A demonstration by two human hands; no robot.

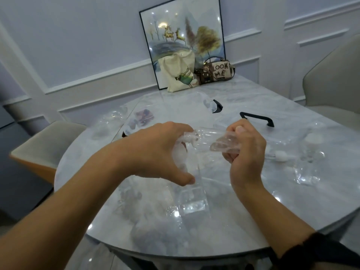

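Clear plastic container (206, 137), outline faint, ends in the clamped grip of left hand (155, 151) and right hand (247, 151).

Dim, soft, wide-angle warped; glare spots on table (292, 201).

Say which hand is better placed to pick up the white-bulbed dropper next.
Right, probably: the dropper lies just beside the right hand, while the left hand sits across the clear bottle both hands hold.

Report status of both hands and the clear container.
Left hand grips one end, right hand the other. Clear container held above table. Clear box below.
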